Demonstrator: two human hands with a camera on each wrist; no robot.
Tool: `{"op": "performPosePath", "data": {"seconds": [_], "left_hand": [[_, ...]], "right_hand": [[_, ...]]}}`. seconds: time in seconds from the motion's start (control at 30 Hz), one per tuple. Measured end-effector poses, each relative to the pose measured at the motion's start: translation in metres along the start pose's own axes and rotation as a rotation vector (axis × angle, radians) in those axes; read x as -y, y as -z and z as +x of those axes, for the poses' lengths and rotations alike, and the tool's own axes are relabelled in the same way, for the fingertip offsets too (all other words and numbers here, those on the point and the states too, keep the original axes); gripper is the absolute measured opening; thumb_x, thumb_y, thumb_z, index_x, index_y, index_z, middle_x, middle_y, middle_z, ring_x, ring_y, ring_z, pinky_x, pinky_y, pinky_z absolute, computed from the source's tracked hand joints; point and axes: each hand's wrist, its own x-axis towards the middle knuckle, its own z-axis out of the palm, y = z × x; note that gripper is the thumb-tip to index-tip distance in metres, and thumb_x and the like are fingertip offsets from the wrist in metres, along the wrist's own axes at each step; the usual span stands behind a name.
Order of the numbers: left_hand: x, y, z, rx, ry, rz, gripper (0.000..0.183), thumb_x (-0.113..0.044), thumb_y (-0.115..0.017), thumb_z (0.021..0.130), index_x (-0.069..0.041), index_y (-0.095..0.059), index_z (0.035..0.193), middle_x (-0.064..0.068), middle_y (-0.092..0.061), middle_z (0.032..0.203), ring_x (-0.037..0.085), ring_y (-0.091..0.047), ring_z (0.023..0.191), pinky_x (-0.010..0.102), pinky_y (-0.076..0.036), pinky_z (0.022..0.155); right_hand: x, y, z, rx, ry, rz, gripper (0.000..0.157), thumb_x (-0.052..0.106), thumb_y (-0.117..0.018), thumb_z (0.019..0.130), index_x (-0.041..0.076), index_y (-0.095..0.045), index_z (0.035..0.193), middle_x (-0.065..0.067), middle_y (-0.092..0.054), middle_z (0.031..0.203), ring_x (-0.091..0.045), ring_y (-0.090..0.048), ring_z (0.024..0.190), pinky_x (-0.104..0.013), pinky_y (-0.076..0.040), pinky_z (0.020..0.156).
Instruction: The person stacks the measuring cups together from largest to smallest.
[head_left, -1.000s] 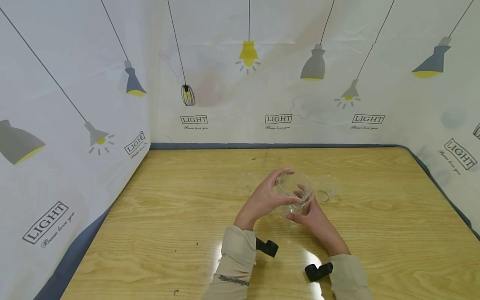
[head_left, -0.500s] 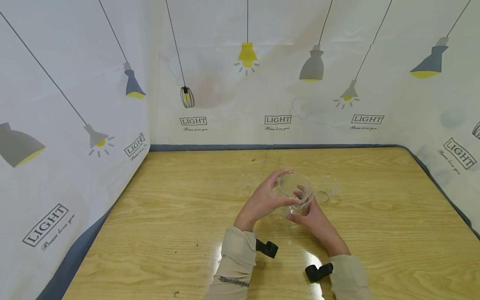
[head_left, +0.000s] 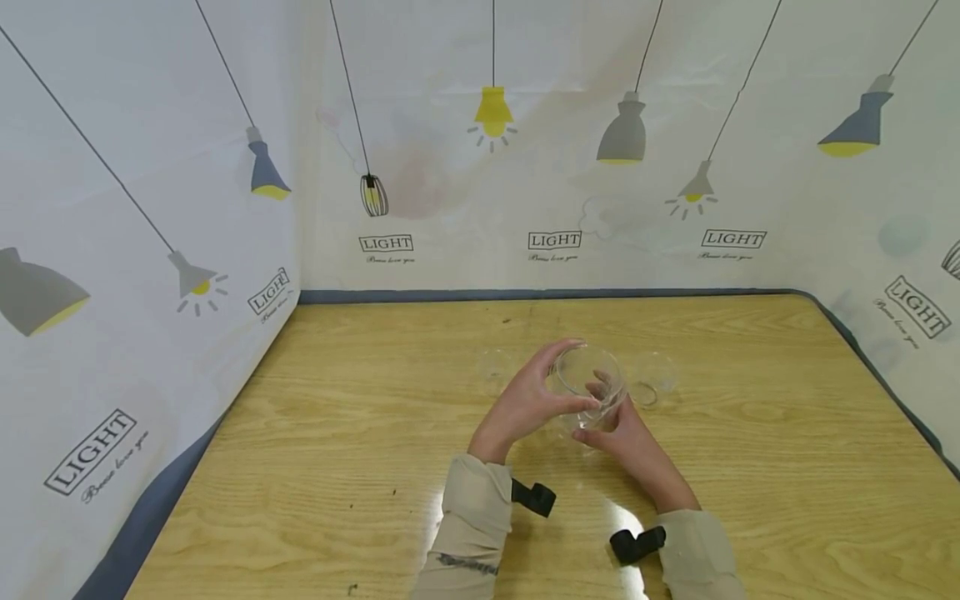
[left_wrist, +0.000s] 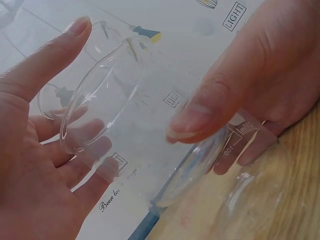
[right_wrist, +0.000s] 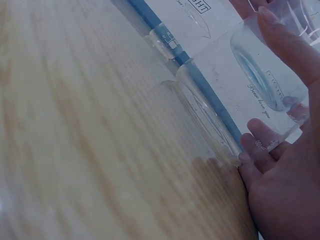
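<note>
My left hand [head_left: 525,396] grips a clear glass beaker [left_wrist: 112,90] near its rim, with the thumb on one side and the fingers round the other. The beaker is tilted, its round mouth towards the head camera. Lower down, my right hand [head_left: 637,442] holds the glass close to its base, where white volume marks [left_wrist: 245,132] show. A second round glass base [right_wrist: 255,75] appears inside, above the lower base [right_wrist: 207,117], like one beaker nested in another. The lower base is close over the wooden table [head_left: 322,467].
Behind the hands stand small clear glass vessels, one glass [head_left: 495,367] at the left and another glass [head_left: 660,371] at the right. Walls with a lamp-print cover [head_left: 450,192] enclose the table at the back and sides. Black wrist mounts [head_left: 534,498] stick out from both sleeves.
The backdrop sits slightly lower and further left in the head view. Both hands keep their places on the glass.
</note>
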Motion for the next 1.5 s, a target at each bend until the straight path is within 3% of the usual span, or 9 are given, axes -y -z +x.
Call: {"op": "performPosePath", "data": {"seconds": [0.27,0.5,0.87,1.07,1.3,1.5], "left_hand": [[0.027,-0.005,0.011,-0.005,0.015,0.026,0.076,-0.044,-0.074,0.067,-0.038,-0.035,0.133,-0.018,-0.031,0.136,0.015,-0.029,0.127,0.048,-0.031,0.096],[0.034,-0.006,0.013,-0.007,-0.002,0.024,0.078,-0.051,-0.072,0.065,-0.041,-0.034,0.133,-0.016,-0.034,0.135,0.016,-0.031,0.126,0.051,-0.032,0.094],[0.033,-0.006,0.011,-0.003,0.011,0.031,0.077,-0.048,-0.072,0.067,-0.042,-0.034,0.132,-0.014,-0.037,0.132,0.015,-0.033,0.124,0.047,-0.034,0.094],[0.034,-0.007,0.013,0.005,0.016,0.024,0.077,-0.036,-0.075,0.069,-0.033,-0.035,0.135,-0.011,-0.036,0.134,0.016,-0.033,0.125,0.048,-0.032,0.095],[0.036,-0.007,0.013,0.009,-0.034,0.007,0.077,-0.037,-0.075,0.069,-0.033,-0.036,0.134,-0.014,-0.035,0.135,0.01,-0.033,0.124,0.049,-0.031,0.095],[0.011,0.0,0.002,0.027,-0.039,-0.012,0.075,-0.025,-0.075,0.072,-0.02,-0.036,0.136,-0.007,-0.036,0.136,0.014,-0.033,0.124,0.046,-0.031,0.097]], "right_hand": [[0.001,0.0,0.0,-0.004,-0.002,-0.021,0.09,0.024,-0.073,0.075,0.026,-0.011,0.142,-0.012,-0.027,0.141,-0.03,-0.022,0.13,-0.056,-0.019,0.099],[0.003,0.0,-0.001,-0.004,-0.008,-0.025,0.09,0.024,-0.072,0.075,0.025,-0.011,0.142,-0.013,-0.027,0.141,-0.031,-0.023,0.129,-0.056,-0.019,0.099],[0.002,0.0,-0.001,-0.001,-0.01,0.016,0.09,0.025,-0.073,0.074,0.024,-0.013,0.142,-0.013,-0.027,0.141,-0.031,-0.023,0.129,-0.055,-0.021,0.099],[0.003,0.0,-0.002,0.008,0.002,0.016,0.091,0.021,-0.072,0.076,0.02,-0.01,0.142,-0.015,-0.025,0.141,-0.032,-0.021,0.13,-0.056,-0.02,0.099],[0.003,0.0,-0.002,0.012,0.005,0.031,0.09,0.019,-0.071,0.076,0.019,-0.01,0.142,-0.015,-0.024,0.142,-0.031,-0.019,0.131,-0.055,-0.019,0.1],[0.026,-0.003,-0.007,0.023,-0.008,0.066,0.088,0.011,-0.069,0.078,0.015,-0.01,0.142,-0.021,-0.021,0.141,-0.033,-0.017,0.131,-0.054,-0.018,0.101]]}}
